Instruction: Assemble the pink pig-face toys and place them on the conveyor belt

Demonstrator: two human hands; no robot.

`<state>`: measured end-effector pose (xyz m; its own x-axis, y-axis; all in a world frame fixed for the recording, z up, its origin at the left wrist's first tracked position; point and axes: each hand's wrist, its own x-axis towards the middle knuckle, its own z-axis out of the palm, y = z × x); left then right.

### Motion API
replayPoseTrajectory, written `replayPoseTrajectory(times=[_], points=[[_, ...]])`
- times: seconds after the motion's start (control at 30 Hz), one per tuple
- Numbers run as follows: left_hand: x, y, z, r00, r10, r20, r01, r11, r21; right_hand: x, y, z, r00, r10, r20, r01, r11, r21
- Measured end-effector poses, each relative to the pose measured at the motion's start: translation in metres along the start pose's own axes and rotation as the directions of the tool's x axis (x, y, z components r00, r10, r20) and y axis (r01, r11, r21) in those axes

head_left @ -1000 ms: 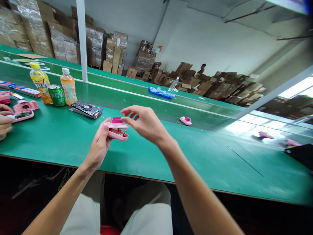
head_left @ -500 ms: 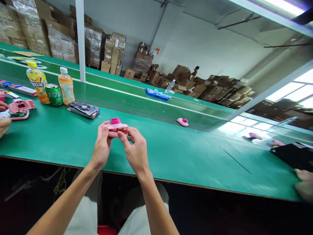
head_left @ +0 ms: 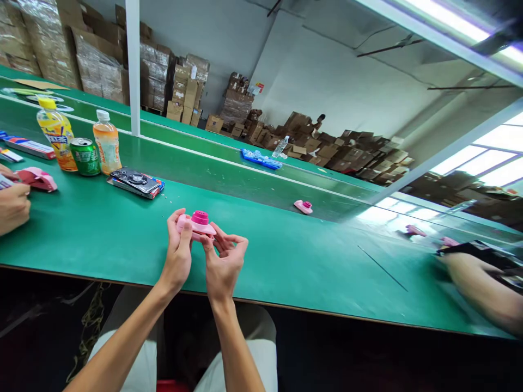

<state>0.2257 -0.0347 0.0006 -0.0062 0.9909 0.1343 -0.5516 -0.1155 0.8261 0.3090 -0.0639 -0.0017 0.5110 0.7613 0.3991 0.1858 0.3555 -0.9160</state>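
Left hand point(head_left: 178, 260) and right hand point(head_left: 223, 269), partly curled, pinch the pink shell point(head_left: 200, 224), which (gaping earlier) now looks nearly closed.

A pink toy point(head_left: 200, 219) is held by the left hand point(head_left: 178, 255) and right hand point(head_left: 223, 267) above the tabletop point(head_left: 294, 267); a green can point(head_left: 85, 157) is seen near the far edge.

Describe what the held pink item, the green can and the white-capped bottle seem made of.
Pink item: probably moulded plastic, smooth, judging by even colour and rounded edges.
Green can: likely glossy painted metal, given its silvery rim.
White-capped bottle: apparently glossy, see-through plastic, since orange seems to show through.
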Motion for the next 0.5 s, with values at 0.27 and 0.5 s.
replayPoseTrajectory(times=[0.27,0.5], points=[[-0.006,-0.006,-0.04,0.995,-0.1,0.02,0.099,0.993,0.068,0.006,-0.012,-0.013,0.85,0.3,0.433,-0.31,0.95,-0.049],[-0.012,-0.006,-0.043,0.972,-0.236,-0.016,0.236,0.972,-0.008,0.021,-0.002,-0.013,0.748,0.358,0.559,-0.338,0.93,-0.144]])
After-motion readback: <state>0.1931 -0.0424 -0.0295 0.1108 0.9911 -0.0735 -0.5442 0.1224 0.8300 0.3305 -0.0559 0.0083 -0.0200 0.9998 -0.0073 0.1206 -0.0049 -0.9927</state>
